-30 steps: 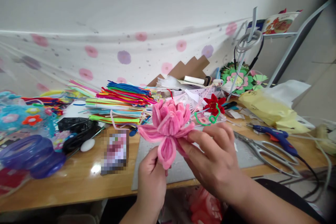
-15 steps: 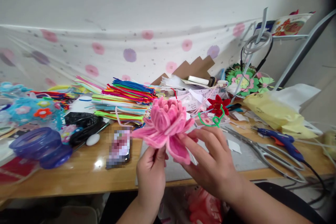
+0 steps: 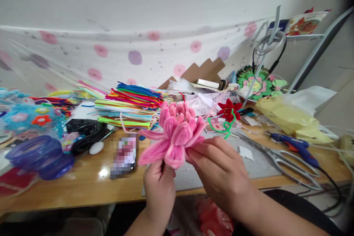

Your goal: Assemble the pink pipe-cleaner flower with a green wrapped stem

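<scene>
A pink pipe-cleaner flower (image 3: pixel 178 132) with layered fuzzy petals is held up over the front edge of the table. My left hand (image 3: pixel 159 188) is closed beneath the bloom, thumb uppermost, gripping its base; the part inside the fist is hidden. From the right, my right hand (image 3: pixel 221 169) pinches a lower petal between thumb and fingers. Behind the flower lies a grey mat (image 3: pixel 190 182). A red flower with a green stem (image 3: pixel 229 110) rests just beyond my right hand.
Bundles of coloured pipe cleaners (image 3: pixel 129 105) are piled at the back. Large scissors (image 3: pixel 279 160) and a blue glue gun (image 3: pixel 297 147) lie on the right. A phone (image 3: pixel 125 155), a purple container (image 3: pixel 41 156) and a black bag (image 3: pixel 87 129) sit leftward.
The pink flower has turned, so different petals face me. My right hand has moved slightly and now pinches a petal at the flower's right side. My left hand keeps its grip below.
</scene>
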A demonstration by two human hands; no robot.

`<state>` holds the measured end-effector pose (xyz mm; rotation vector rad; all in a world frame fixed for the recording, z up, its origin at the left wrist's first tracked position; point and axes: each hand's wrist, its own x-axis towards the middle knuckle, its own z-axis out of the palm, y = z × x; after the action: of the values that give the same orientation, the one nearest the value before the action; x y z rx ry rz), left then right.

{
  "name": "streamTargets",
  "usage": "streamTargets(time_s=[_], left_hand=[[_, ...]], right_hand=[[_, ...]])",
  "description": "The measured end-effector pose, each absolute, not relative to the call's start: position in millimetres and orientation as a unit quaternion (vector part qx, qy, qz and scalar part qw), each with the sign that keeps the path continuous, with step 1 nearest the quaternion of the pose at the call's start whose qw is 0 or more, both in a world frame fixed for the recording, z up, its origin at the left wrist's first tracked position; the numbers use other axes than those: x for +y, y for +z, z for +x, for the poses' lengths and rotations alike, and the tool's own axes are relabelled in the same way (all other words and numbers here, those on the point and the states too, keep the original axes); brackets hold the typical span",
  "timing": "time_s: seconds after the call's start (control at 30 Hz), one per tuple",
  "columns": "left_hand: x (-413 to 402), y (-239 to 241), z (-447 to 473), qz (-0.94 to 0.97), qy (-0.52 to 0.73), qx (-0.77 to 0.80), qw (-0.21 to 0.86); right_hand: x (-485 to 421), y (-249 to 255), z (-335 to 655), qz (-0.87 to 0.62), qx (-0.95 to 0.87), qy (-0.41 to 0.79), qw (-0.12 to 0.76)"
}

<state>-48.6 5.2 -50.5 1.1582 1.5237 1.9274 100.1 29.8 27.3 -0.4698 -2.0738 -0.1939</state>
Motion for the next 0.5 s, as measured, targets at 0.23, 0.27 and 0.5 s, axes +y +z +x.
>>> streamTargets(time_s=[0.23,0.27,0.5], left_hand=[[7.4,-46.5,-45.5,0.429,0.705,0.535,0.181],[7.9,-46.0,-45.8,0.428,0.708,0.532,0.180],[9.1,-48.1,-48.9,0.430,0.723,0.516,0.161]], right_hand=[[30.3,26.9,94.1,-0.204,-0.841,0.028,0.500],[31.6,26.5,95.6,-0.200,-0.844,0.012,0.498],[40.3,32.4,115.3,-0.154,-0.854,-0.044,0.496]])
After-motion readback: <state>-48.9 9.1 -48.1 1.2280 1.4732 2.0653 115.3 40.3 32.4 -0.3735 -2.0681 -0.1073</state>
